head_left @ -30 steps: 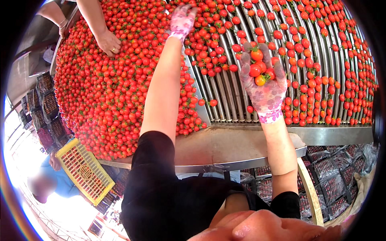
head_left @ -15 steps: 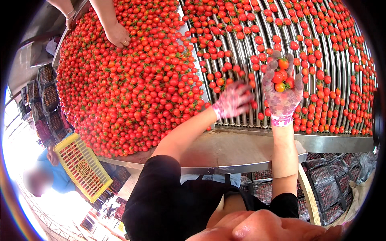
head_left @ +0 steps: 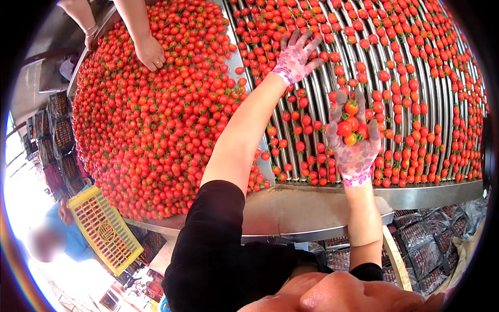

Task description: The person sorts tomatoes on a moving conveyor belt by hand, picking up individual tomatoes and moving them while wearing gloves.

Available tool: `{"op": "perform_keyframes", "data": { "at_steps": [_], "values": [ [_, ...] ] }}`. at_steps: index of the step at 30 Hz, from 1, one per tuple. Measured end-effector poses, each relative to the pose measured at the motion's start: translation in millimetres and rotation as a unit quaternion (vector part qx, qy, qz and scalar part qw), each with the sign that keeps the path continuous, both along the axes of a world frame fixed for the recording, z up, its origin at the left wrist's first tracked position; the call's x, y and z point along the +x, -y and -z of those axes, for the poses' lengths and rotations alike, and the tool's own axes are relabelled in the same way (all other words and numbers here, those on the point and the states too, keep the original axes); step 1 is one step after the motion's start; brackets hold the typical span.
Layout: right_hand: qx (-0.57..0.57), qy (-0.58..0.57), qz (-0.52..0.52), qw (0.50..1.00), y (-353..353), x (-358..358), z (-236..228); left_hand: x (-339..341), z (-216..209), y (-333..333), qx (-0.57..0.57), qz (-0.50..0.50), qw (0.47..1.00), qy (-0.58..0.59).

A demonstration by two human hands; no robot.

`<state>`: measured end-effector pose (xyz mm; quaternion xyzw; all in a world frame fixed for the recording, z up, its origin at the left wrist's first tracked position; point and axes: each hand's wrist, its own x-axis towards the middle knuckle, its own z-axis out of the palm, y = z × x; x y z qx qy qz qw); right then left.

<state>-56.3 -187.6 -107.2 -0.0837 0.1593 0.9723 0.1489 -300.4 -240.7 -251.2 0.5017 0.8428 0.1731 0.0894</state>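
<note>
My left hand [head_left: 296, 60], in a pink floral glove with darkened fingertips, reaches out over the metal roller conveyor [head_left: 318, 87]. Its fingers are spread above the red cherry tomatoes there, and I see nothing held in it. Closer to me, my right hand [head_left: 354, 157] wears a matching glove and is turned palm up. Several cherry tomatoes [head_left: 344, 128], one of them more orange, rest in its palm, with the fingers curled loosely around them. More tomatoes [head_left: 408, 138] lie in rows between the rollers on the right.
A deep heap of cherry tomatoes [head_left: 161, 135] fills the left side. Another person's hand [head_left: 150, 53] touches it at the far left. A metal ledge [head_left: 291, 210] runs before me. At lower left, someone in blue holds a yellow crate [head_left: 106, 229]. Dark crates [head_left: 423, 252] stand lower right.
My left hand has swung farther out and slightly left, its blurred fingers now spread. My right hand has come a little nearer with the same tomatoes. Tomatoes on the rollers have shifted.
</note>
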Motion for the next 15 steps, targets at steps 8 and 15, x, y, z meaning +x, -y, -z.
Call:
{"op": "perform_keyframes", "data": {
  "at_steps": [8, 15],
  "values": [
    [0.033, 0.001, -0.022, 0.999, 2.9, -3.6, -3.7, -136.8, 19.5, -2.3, -0.113, -0.26, 0.955, -0.089],
    [0.003, 0.019, 0.011, 1.0, -7.0, -0.6, 4.1, -27.0, 28.8, 46.5, 0.06, -0.166, 0.984, -0.036]
  ]
}}
